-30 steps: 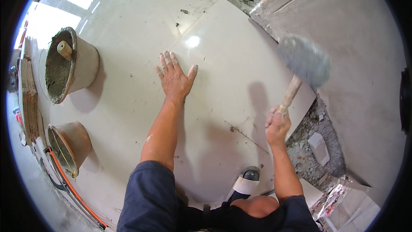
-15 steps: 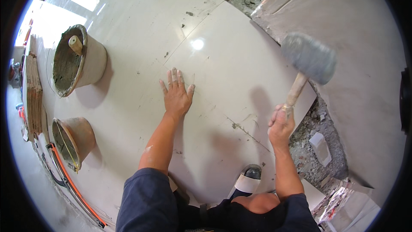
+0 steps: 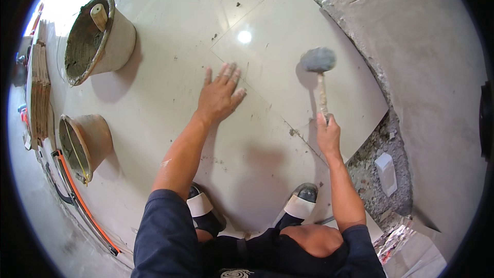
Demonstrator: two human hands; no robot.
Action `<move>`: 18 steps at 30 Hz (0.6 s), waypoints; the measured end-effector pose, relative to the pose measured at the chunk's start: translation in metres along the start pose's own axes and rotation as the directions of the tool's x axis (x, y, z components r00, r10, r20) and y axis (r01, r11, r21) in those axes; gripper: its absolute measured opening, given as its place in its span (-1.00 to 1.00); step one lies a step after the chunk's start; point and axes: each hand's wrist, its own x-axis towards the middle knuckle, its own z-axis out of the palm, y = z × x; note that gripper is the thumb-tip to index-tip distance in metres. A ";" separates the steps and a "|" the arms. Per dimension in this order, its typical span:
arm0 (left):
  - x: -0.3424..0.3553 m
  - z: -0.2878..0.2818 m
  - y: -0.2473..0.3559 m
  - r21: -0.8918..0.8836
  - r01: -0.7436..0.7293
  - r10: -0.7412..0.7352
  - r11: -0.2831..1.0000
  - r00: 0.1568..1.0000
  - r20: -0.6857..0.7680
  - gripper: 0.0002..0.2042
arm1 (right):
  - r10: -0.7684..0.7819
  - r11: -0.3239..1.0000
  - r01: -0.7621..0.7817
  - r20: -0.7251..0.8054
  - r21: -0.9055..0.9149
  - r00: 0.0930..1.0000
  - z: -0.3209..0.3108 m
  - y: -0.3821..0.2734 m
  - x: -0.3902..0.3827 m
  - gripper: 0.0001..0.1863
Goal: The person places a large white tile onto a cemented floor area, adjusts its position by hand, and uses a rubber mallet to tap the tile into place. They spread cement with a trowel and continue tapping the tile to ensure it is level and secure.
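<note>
We've got our left hand flat on the floor tile, fingers spread, right hand fingers wrapped round the rubber mallet handle, head down on the tile.

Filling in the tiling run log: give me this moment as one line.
left hand: flat on floor tile, at joint | right hand: grips rubber mallet, head on new tile | mortar bucket: upper left

At the far left a grey mortar-caked bucket lies tilted, a wooden handle sticking out of it. Nearer on the left sits a smaller brown mortar bucket, beside a long orange-edged level. On the rough mortar bed at right rests a small white block.
</note>
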 end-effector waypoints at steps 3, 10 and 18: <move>-0.003 0.001 0.000 0.058 -0.117 0.118 0.991 0.993 -0.005 -0.39 | -0.060 0.979 0.076 -0.090 0.188 0.994 -0.002 -0.010 0.000 -0.52; -0.002 0.004 0.000 0.121 -0.136 0.138 0.983 0.990 -0.007 -0.39 | -0.103 0.992 0.102 0.014 0.069 0.995 0.019 -0.027 0.013 -0.50; -0.002 0.010 0.000 0.179 -0.141 0.142 0.974 0.990 0.004 -0.37 | -0.086 0.989 0.101 0.132 -0.111 0.988 0.019 -0.019 -0.005 -0.50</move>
